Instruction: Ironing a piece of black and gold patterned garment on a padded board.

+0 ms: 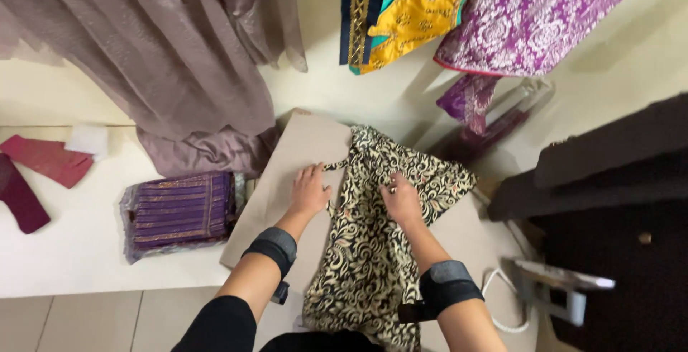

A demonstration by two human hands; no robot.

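1. Head view, middle of the frame: a black and cream patterned cloth [380, 237] lies on a flat brown board [301, 151]. The cloth is long. Its long way runs from the upper middle of the frame down to the bottom edge, toward the person.

2. Head view, left hand: the left hand [309, 191] lies flat and open, fingers spread, on the board. It sits at the left edge of the cloth, and a thin strap of the cloth runs just by its fingertips. It grips nothing that I can see.

3. Head view, right hand: the right hand [401, 200] rests on top of the cloth, near its upper part. Its fingers are bent and seem to pinch a fold of the cloth. So the right hand is the nearer one; the cloth lies right under it, and to the right of the left hand.

4. Head view, both wrists: each arm wears a dark band [272, 246] above the wrist.

5. Head view, left side of the frame: a purple striped folded cloth [179, 212] in a clear wrap lies near the board. Dark red pieces [46, 158] lie farther left.

6. Head view, top of the frame: a greyish purple drape [165, 44] hangs at the upper left. A yellow garment [419, 8] and a bright purple patterned one [530, 11] lie at the upper right.

7. Head view, lower right: an iron [555, 284] stands by a dark cupboard [616, 216], well apart from the hands.
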